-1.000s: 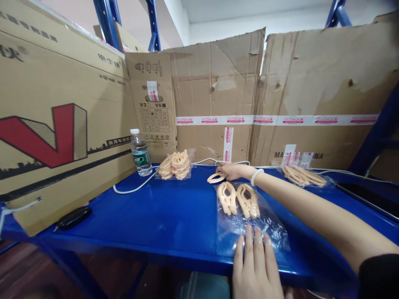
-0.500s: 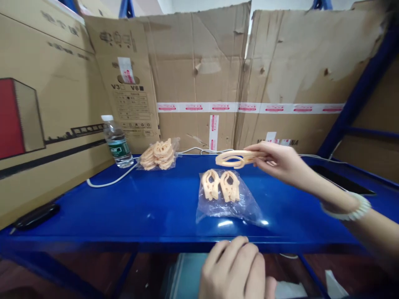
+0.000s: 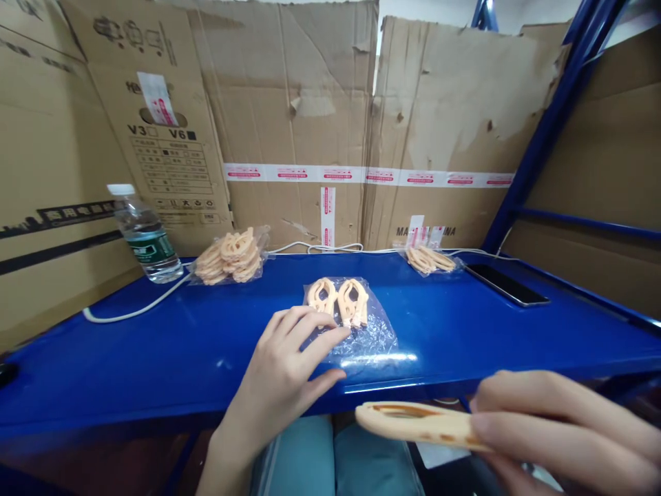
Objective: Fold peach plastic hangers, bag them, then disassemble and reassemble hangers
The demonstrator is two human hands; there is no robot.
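My right hand (image 3: 547, 427), at the lower right, pinches a long cream plastic clip (image 3: 413, 421) with an oval opening. The clip is held level in front of the table edge. My left hand (image 3: 294, 358) is open, palm down, its fingers apart over the near left part of a clear plastic bag (image 3: 372, 337). Whether the fingertips press on the bag cannot be told. Two similar cream clips, a left one (image 3: 321, 293) partly covered by my fingers and a right one (image 3: 353, 303), lie side by side on or in the bag.
Bagged cream clips (image 3: 240, 255) lie at the back left beside a water bottle (image 3: 149, 241). Another small bag of clips (image 3: 428, 260) lies back right, near a phone (image 3: 506, 284). A white cable (image 3: 139, 315) crosses the blue table (image 3: 155, 372). Cardboard (image 3: 289, 131) walls the back.
My right hand has come down toward me with the clip. My left hand has risen from below the edge to the bag. The view has turned right, showing the phone and right-hand bag.
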